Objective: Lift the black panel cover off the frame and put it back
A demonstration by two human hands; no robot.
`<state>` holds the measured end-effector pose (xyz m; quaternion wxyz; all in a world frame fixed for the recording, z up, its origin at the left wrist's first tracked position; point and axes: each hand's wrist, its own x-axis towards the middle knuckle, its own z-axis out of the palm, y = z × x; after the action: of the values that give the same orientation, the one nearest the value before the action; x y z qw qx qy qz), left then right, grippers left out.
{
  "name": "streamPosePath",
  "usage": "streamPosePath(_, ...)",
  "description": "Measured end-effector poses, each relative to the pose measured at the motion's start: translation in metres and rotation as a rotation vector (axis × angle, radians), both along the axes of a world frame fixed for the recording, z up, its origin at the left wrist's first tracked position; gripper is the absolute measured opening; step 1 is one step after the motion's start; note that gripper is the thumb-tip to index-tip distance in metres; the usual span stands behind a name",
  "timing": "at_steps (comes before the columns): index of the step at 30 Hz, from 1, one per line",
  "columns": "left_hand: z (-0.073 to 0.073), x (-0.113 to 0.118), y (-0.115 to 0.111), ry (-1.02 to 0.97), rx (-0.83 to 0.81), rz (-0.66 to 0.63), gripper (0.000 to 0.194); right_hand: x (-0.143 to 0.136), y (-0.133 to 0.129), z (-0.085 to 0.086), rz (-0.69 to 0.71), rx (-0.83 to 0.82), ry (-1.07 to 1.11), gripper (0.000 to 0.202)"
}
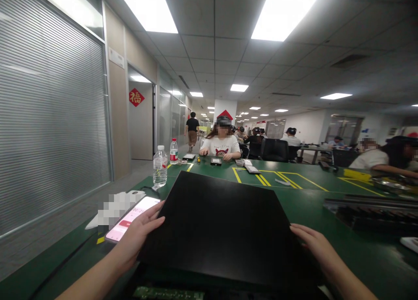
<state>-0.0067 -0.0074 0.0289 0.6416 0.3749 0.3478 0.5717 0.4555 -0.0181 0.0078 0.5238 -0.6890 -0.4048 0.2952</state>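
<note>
A flat black rectangular panel point(222, 221) fills the middle of the view, tilted, with its far edge raised. My left hand point(143, 226) grips its left edge, thumb on top and fingers along the side. At the right edge, my right hand point(310, 241) holds the panel with its fingertips; the rest of its grip is hidden underneath. Below the panel's near edge, a green circuit board point(166, 292) shows inside a dark casing, mostly covered. A phone with a lit screen point(130, 219) lies beside my left hand.
A clear water bottle point(160, 167) and a red-labelled bottle point(173, 152) stand on the green table point(352, 234). A person point(222, 143) sits opposite with small devices. A long black slotted part point(369, 213) lies at the right, near another person. Yellow tape point(261, 179) marks the tabletop.
</note>
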Motion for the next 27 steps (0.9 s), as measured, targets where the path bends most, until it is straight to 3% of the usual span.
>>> streamPosePath(6,0.001,-0.01,0.009,0.046,-0.024,0.12,0.079,-0.03,-0.021,0.031,0.285,0.187,0.589,0.037)
streamPosePath(14,0.006,-0.005,-0.001,0.048,-0.03,-0.027,0.06,-0.044,-0.038,0.044,0.28,0.089,0.88,0.039)
streamPosePath(18,-0.003,-0.003,0.006,0.077,-0.054,-0.016,0.056,-0.037,-0.037,0.045,0.251,0.111,0.83,0.05)
streamPosePath(22,-0.021,-0.005,0.021,0.11,0.048,-0.006,0.047,-0.018,-0.028,0.04,0.158,0.158,0.654,0.046)
streamPosePath(27,-0.033,-0.006,0.022,0.389,0.157,0.077,0.05,-0.001,-0.021,0.036,0.043,0.183,0.428,0.047)
